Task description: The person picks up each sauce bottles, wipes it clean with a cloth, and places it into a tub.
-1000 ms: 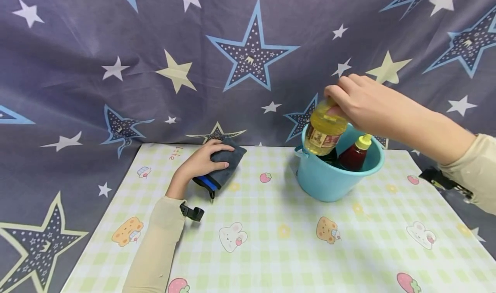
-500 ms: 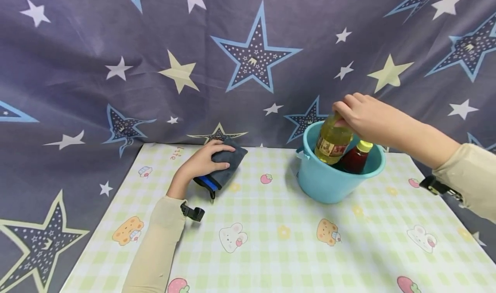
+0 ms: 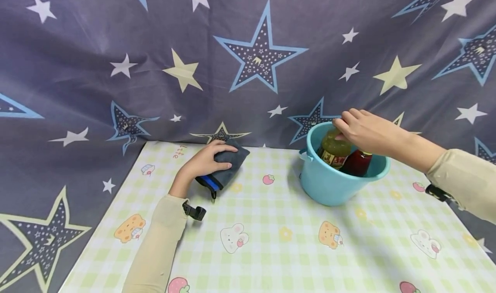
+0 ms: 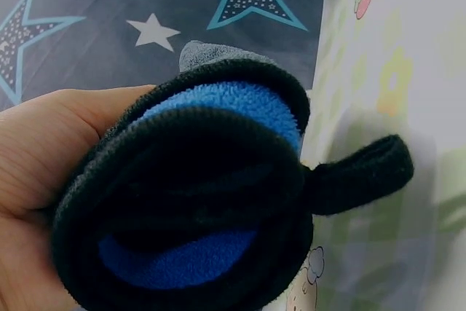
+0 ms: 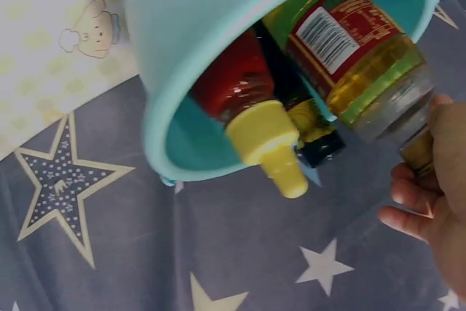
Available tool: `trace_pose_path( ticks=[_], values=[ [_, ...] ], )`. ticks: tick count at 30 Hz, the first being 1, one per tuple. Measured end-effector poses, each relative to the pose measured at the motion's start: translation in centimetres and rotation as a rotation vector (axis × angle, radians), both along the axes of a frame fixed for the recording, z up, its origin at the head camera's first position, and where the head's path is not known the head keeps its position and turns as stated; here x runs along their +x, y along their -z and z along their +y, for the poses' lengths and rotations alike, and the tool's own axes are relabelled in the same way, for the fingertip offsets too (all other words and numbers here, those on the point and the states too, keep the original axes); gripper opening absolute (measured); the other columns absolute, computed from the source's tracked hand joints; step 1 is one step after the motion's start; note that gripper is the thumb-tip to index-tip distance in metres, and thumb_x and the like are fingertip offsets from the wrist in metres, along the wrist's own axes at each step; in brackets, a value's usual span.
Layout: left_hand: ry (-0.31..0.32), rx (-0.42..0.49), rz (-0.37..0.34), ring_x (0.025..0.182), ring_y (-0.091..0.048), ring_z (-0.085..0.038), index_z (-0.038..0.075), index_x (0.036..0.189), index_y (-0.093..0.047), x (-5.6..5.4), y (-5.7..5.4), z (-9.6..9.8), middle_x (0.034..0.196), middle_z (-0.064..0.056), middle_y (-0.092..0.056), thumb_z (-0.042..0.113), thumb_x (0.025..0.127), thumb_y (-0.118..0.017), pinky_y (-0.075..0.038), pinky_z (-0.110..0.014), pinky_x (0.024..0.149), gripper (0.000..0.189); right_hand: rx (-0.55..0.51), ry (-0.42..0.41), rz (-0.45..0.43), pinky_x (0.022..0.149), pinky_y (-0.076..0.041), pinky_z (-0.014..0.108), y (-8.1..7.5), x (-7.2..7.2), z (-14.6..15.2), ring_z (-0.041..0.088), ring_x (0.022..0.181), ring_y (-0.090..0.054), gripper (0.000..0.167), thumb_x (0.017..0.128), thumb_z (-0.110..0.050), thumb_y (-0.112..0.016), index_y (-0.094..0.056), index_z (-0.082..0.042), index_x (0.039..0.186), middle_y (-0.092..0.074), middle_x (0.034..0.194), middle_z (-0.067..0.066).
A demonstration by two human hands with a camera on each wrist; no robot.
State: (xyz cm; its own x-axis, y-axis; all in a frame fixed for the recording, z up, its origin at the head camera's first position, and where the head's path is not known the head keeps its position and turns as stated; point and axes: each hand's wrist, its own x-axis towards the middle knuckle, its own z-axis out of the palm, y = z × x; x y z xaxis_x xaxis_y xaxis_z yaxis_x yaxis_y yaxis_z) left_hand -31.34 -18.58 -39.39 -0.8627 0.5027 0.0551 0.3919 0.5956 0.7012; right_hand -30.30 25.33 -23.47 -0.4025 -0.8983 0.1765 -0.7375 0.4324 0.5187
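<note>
My right hand (image 3: 362,129) pinches the top of a bottle of yellow oil (image 3: 336,148), its lower part inside the light-blue bucket (image 3: 329,189). Beside it in the bucket leans a dark red sauce bottle; its yellow nozzle cap (image 5: 266,136) shows in the right wrist view. Between the two is a dark bottle (image 5: 314,123), seen there too. My left hand (image 3: 203,160) grips a folded dark grey cloth (image 3: 232,157) on the table, fingers over its top. The left wrist view shows the cloth's blue inside (image 4: 218,100), black edging and a black loop (image 4: 364,172).
A green-and-white checked tablecloth (image 3: 263,258) with cartoon prints covers the table. Behind it hangs a grey curtain (image 3: 155,35) with stars. The bucket stands at the back right, well apart from the cloth at the back left.
My right hand has lowered the oil bottle from above the rim down into the bucket, moving slightly right. My left hand and the cloth have stayed in place.
</note>
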Motion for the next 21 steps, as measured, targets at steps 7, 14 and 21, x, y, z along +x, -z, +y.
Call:
trace_pose_path(
  ticks=[7, 14, 21],
  values=[
    [0.001, -0.014, 0.001, 0.15, -0.029, -0.047, 0.014, 0.144, -0.059, -0.1, 0.1, 0.0, 0.162, -0.025, -0.03, 0.016, 0.096, -0.072, -0.036, -0.065, 0.112, 0.05, 0.011, 0.027, -0.056, 0.068, -0.049, 0.041, 0.3, -0.2, -0.3, 0.026, 0.071, -0.05, 0.034, 0.087, -0.02, -0.079, -0.051, -0.002, 0.095, -0.051, 0.08, 0.011],
    [-0.002, -0.016, -0.007, 0.15, -0.03, -0.046, 0.014, 0.144, -0.058, -0.2, 0.1, 0.0, 0.162, -0.025, -0.029, 0.017, 0.096, -0.072, -0.036, -0.064, 0.113, 0.05, 0.084, 0.101, -0.154, 0.069, -0.047, 0.04, 1.2, -0.1, -0.8, 0.025, 0.076, -0.052, 0.027, 0.095, -0.026, -0.07, -0.051, -0.007, 0.096, -0.054, 0.084, 0.009],
    [0.0, -0.012, -0.011, 0.15, -0.03, -0.046, 0.013, 0.144, -0.059, -0.2, 0.1, 0.1, 0.162, -0.025, -0.03, 0.016, 0.096, -0.073, -0.035, -0.064, 0.113, 0.05, 0.092, 0.11, -0.216, 0.067, -0.046, 0.039, 2.0, 0.0, -0.9, 0.025, 0.076, -0.051, 0.026, 0.096, -0.026, -0.069, -0.052, -0.007, 0.096, -0.053, 0.083, 0.008]
  ],
)
